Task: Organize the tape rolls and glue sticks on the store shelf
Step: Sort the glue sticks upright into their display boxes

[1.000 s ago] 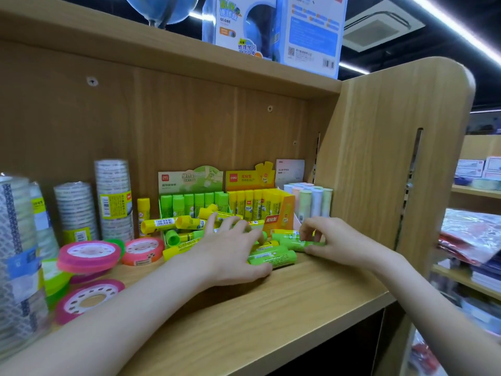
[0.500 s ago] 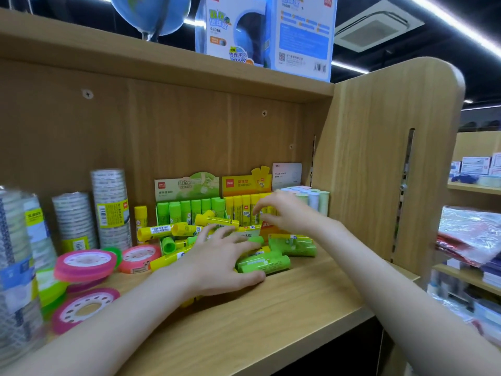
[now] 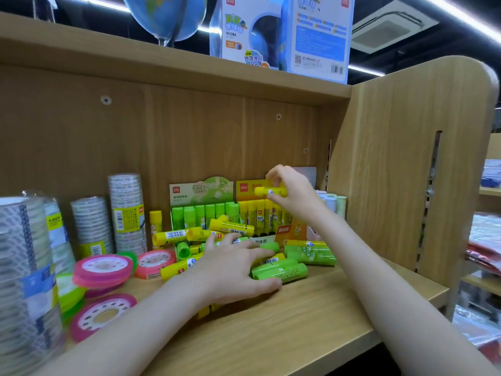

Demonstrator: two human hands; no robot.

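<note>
My right hand pinches a yellow glue stick, held sideways above the yellow display box of upright yellow sticks. My left hand lies spread over a loose pile of green and yellow glue sticks on the wooden shelf. A green display box holds upright green sticks. Pink tape rolls lie flat at the left. Stacks of clear tape rolls stand behind them.
The shelf's wooden side panel closes the right end. A shelf board above carries a globe and a blue globe box. Pale pastel sticks stand in the back right corner. Large wrapped tape stacks crowd the left edge.
My right hand has risen from the loose pile to above the yellow box, now holding a yellow glue stick. My left hand has stayed on the pile.
</note>
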